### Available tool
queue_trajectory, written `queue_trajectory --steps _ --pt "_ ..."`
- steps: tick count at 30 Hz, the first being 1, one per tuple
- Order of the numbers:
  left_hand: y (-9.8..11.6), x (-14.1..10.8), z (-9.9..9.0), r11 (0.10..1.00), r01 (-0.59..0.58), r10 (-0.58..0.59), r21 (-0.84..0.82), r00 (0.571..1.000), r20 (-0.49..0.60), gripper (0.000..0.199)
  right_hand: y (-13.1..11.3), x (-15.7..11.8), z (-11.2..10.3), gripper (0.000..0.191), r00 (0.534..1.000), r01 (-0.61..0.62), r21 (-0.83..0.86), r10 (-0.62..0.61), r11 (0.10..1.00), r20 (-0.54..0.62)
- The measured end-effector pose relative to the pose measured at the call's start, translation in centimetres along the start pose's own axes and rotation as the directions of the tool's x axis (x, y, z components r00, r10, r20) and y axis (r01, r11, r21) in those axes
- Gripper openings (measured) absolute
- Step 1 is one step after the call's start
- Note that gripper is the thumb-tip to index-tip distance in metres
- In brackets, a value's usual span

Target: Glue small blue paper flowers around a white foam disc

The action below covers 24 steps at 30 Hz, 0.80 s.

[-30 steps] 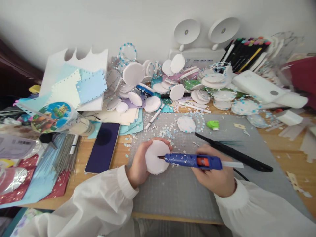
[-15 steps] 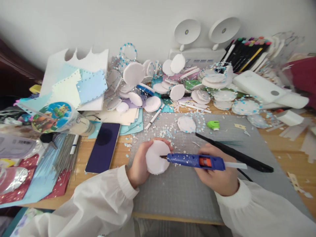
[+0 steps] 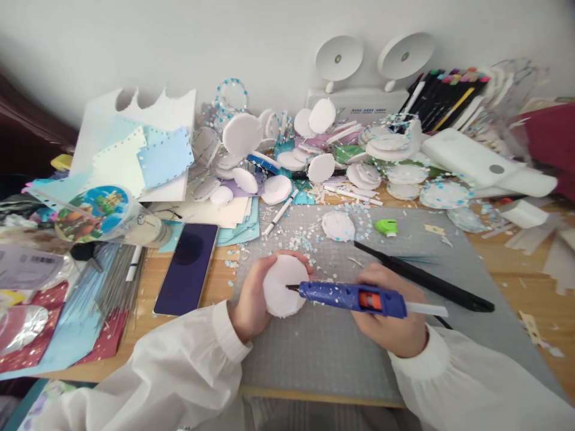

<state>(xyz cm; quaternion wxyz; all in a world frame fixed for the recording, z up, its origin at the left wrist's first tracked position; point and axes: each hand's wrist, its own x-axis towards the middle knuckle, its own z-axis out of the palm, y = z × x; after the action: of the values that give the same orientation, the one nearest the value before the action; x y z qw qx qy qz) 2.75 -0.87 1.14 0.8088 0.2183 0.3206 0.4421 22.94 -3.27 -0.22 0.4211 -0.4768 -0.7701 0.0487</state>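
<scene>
My left hand (image 3: 255, 294) grips a round white disc (image 3: 284, 299) by its edge, with the flat face turned up. In my right hand (image 3: 390, 323) is a blue hot glue gun (image 3: 335, 296), a white glue stick (image 3: 426, 309) poking out of its back end. The dark nozzle points left over the middle of the disc; whether it touches the face I cannot tell. Both hands are above a grey cutting mat (image 3: 314, 365). Beyond them on the mat lies another white disc (image 3: 338, 225) among small blue and white paper bits.
Many white discs (image 3: 242, 134) are heaped along the back. A phone (image 3: 186, 269) and a lidded cup (image 3: 112, 215) stand to the left. On the mat's right lie a black bar-shaped object (image 3: 426, 278) and a small green item (image 3: 387, 227). Behind are a two-headed lamp (image 3: 339, 57) and markers (image 3: 442, 99).
The glue gun's tip has shifted slightly left over the disc, and my right hand has moved a little left with it. My left hand keeps its grip on the disc.
</scene>
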Motion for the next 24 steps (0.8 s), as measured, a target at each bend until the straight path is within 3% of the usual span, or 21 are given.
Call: queue_trajectory --steps 16,24 --pt "-0.08 -0.13 -0.20 0.994 -0.017 0.015 0.103 1.000 0.022 0.041 -0.35 0.06 0.18 0.015 0.999 -0.036 0.017 0.036 0.999 -0.005" --pt "-0.02 -0.14 -0.21 0.998 0.007 -0.009 0.068 0.999 0.031 0.043 0.08 -0.33 0.16 0.017 0.998 -0.063 0.023 0.064 0.998 -0.027"
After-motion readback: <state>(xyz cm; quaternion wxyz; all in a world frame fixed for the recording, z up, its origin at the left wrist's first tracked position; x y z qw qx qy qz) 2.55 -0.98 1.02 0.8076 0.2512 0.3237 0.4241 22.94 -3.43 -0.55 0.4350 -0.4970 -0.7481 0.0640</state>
